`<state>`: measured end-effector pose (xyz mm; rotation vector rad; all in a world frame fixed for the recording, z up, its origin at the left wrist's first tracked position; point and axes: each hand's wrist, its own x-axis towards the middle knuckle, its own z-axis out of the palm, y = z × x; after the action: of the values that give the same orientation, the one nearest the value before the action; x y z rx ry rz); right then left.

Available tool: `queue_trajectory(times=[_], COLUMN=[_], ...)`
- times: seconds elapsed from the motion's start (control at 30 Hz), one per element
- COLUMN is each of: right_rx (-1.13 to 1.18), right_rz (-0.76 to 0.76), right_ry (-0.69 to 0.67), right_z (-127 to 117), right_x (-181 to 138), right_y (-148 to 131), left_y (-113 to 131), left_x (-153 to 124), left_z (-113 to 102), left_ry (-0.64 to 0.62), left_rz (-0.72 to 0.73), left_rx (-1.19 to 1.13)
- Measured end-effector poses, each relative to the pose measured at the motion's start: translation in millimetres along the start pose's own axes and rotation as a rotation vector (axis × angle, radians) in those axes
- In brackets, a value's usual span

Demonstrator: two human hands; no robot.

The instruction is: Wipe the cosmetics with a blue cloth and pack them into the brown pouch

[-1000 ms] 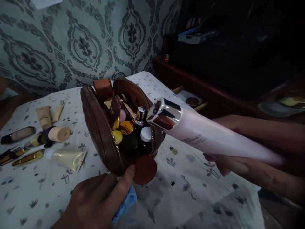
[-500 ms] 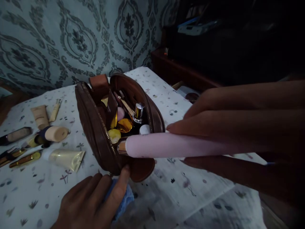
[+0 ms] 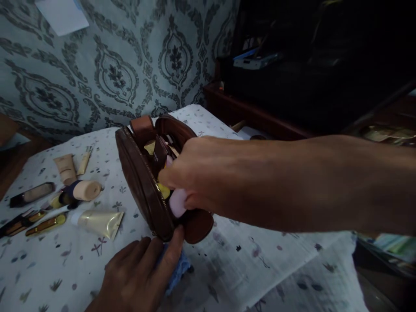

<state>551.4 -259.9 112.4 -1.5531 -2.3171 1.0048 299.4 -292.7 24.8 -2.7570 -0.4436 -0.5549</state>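
Observation:
A brown leather cosmetic pouch [image 3: 136, 173] stands unzipped on a patterned cloth, filled with several small bottles and compacts. My right hand [image 3: 198, 173] reaches into its mouth, fingers closed on the end of a pink tube [image 3: 177, 202] that is mostly sunk in the pouch. My left hand [image 3: 139, 271] rests on the cloth at the pouch's near end, thumb against its base, fingers closed over a blue cloth [image 3: 177, 268].
Several cosmetics lie left of the pouch: a gold tube [image 3: 100, 221], a beige-capped jar [image 3: 85, 190], a beige tube [image 3: 66, 169], slim gold sticks [image 3: 42, 225]. Dark wooden furniture [image 3: 260, 117] stands at the right, patterned wallpaper behind.
The pink tube, held in the air a second ago, has been pushed cap-first into the pouch by my right hand. My left hand has stayed at the pouch's base.

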Motion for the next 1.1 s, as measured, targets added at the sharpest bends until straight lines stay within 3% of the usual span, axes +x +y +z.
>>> queue_trajectory(times=[0.07, 0.2, 0.43, 0.8, 0.97, 1.1], right_rx=[-0.117, -0.223, -0.216, -0.258, -0.255, -0.336], right_rz=[-0.138, -0.119, 0.018, 0.116, 0.071, 0.066], right_ry=[-0.08, -0.046, -0.094, -0.08, -0.046, 0.055], right_z=[-12.6, -24.2, -22.1, -19.9, -19.9, -18.7], right_x=[0.9, 3.4, 11.9, 18.3, 18.4, 16.6], right_y=[-24.1, -46.7, -41.7, -48.7, -44.1, -42.2], left_y=[0.1, -0.7, 1.6, 4.3, 4.3, 3.8], left_x=[4.2, 9.5, 9.0, 9.7, 8.4, 5.0], left_z=[1.0, 3.1, 5.5, 6.7, 7.5, 8.6], left_ry=[0.028, 0.095, 0.129, 0.138, 0.144, 0.129], left_rz=[-0.005, -0.01, -0.019, -0.037, -0.033, -0.024], left_rx=[0.009, 0.047, 0.02, 0.003, -0.014, -0.011])
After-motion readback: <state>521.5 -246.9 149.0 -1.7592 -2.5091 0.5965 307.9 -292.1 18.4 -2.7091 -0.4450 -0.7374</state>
